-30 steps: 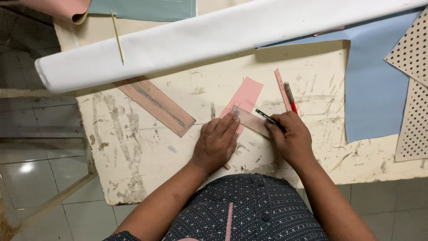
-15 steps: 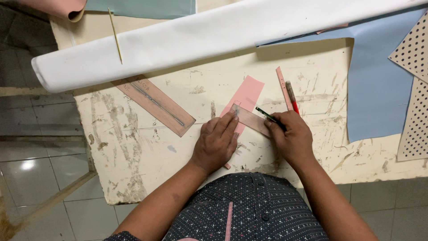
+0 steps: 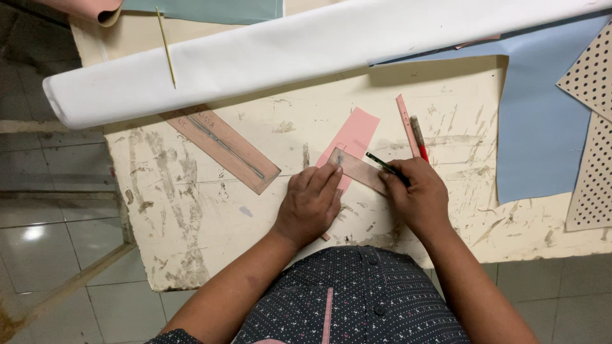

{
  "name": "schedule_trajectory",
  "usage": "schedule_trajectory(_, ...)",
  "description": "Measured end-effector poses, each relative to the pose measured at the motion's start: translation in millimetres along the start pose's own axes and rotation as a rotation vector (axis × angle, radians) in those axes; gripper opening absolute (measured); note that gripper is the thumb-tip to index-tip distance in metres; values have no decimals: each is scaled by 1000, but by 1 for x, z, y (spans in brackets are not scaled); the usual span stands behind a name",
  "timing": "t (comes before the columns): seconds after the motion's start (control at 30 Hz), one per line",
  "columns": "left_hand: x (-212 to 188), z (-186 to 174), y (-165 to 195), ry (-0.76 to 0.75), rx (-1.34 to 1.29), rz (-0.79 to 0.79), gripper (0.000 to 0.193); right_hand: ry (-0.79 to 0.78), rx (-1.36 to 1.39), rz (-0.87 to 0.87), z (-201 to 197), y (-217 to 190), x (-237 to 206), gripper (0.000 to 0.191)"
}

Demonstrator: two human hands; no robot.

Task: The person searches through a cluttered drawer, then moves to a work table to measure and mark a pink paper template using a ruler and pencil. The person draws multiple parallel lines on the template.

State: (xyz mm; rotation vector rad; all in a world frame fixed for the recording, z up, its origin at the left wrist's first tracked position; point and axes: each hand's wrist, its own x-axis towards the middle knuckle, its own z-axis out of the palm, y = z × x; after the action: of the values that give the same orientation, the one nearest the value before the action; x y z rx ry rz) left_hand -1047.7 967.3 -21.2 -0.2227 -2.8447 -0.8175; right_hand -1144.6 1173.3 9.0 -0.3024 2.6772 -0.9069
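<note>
Tiled floor [image 3: 57,236] shows at left & bottom, grey & glossy, under a worn cream tabletop [image 3: 191,210] w/ scuffs and dark marks. Biggest thing on it: white roll [image 3: 306,54] lying across the top from left edge to upper right, w/ a thin stick [image 3: 167,48] resting on its left part. Blue sheet [image 3: 542,134] covers the right side, partly under the roll. Dotted sheets [image 3: 590,127] at far right overlap the blue one. Green sheet [image 3: 210,9] and a pink roll end [image 3: 95,9] at top edge, behind the white roll.

Long brown strip [image 3: 223,150] lies diagonal at centre-left, well apart from the hands, one end under the roll. Pink piece [image 3: 354,137] lies mid-tabletop, tilted, its lower part under the left hand. Small ruler [image 3: 360,172], brownish & see-through, lies across the pink piece, slanting down to the right.

Left hand [image 3: 312,204] is flat, palm down, fingers spread, pressing on the ruler's left end & the pink piece; no closed grip, just pressing. Right hand [image 3: 417,194] is closed around a dark pen [image 3: 386,167], tip at the ruler's upper edge, just beside the pink piece. Thin pink strip [image 3: 408,124] & a red pencil [image 3: 419,137] lie side by side just above the right hand, nearly touching it.

Person's dark dotted shirt [image 3: 357,299] fills bottom centre.
</note>
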Motion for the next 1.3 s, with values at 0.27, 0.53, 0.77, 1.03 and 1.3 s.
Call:
schedule_trajectory(0.27, -1, 3, -2, 8, -3, 5, 47, 18, 1, -20, 0, -1, 0, 16)
schedule_trajectory(0.53, 0, -1, 4, 41, 72, 11, 47, 53, 3, -51, 1, 1, 0, 17)
schedule_trajectory(0.77, -3, 1, 13, 8, 154, -22, 52, 47, -18, -28, 3, 1, 0, 16)
schedule_trajectory(1.03, -6, 4, 11, 15, 179, -6, 52, 47, -23, -59, 3, 1, 0, 14)
schedule_trajectory(1.3, -5, 4, 12, 30, 185, -6, 51, 46, -65, -47, 0, -5, 0, 14)
